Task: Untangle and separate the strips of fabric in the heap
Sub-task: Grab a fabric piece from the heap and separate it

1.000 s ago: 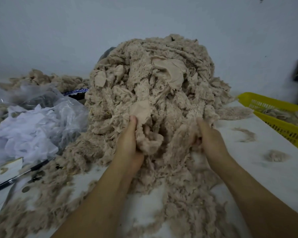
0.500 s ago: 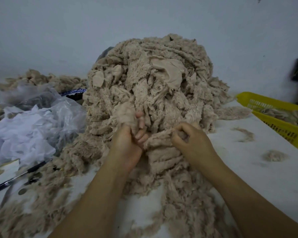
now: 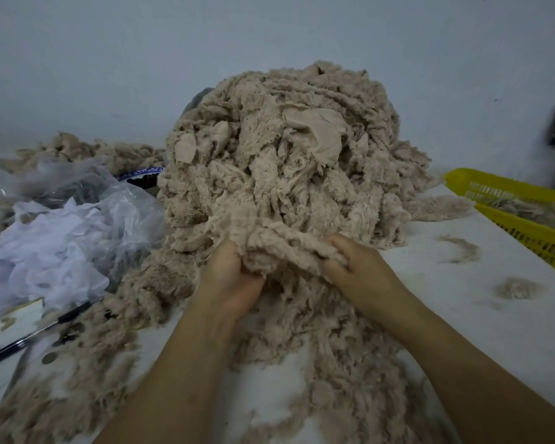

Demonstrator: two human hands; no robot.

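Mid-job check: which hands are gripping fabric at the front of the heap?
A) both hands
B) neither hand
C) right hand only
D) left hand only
A: the left hand and the right hand each curl their fingers round an end of the fuzzy beige strip that spans between them, at the front of the heap.

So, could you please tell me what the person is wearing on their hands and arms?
Nothing that shows: the left hand and right hand are ungloved, and both forearms are bare to the frame's edge, with no sleeve, watch or bracelet. The fingers are partly buried in the fabric strip, so rings cannot be ruled out.
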